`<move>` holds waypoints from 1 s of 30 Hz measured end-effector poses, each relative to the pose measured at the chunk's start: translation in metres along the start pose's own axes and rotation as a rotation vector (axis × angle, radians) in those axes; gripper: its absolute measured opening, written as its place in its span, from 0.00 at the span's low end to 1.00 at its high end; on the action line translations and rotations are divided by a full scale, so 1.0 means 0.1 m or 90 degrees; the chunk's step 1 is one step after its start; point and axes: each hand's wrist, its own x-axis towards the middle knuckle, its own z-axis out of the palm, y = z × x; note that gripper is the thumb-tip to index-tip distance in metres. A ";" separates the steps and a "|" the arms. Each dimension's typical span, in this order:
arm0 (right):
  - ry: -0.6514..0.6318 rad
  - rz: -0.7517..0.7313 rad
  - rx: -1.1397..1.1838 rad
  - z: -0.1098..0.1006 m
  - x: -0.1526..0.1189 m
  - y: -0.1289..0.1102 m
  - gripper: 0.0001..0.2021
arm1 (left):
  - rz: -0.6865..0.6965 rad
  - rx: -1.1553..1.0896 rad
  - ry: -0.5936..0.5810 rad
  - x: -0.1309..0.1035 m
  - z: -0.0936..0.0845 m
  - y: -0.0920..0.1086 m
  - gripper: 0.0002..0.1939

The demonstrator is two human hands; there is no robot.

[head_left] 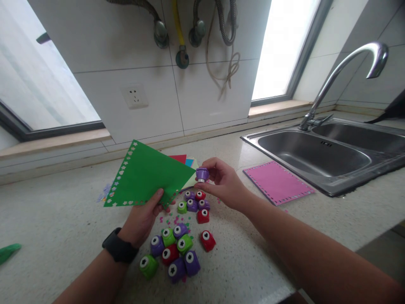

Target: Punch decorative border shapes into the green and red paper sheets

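Observation:
A green sheet of paper [148, 173] is pinched in my left hand [150, 213], thumb on top near its lower edge. Small shaped holes run along its left and lower edges and part of the lower right one. My right hand [223, 181] grips a purple craft punch [202, 174] between thumb and fingers, close beside the sheet's right corner. Whether the punch touches the paper I cannot tell. Below both hands lie several more punches in purple, red and green, among them a red punch [207, 240] and a green punch [148, 266]. Tiny paper cut-outs [175, 220] are scattered between them.
A stack of pink paper [278, 181] with punched edges lies right of my right hand, by the steel sink [316, 145] with its faucet [344, 67]. Coloured sheets [191, 179] lie behind the green one. A green object [9, 252] sits at the far left.

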 end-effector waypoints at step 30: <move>-0.045 0.267 0.042 0.05 0.02 0.05 0.15 | 0.080 0.220 0.024 -0.01 -0.06 -0.05 0.23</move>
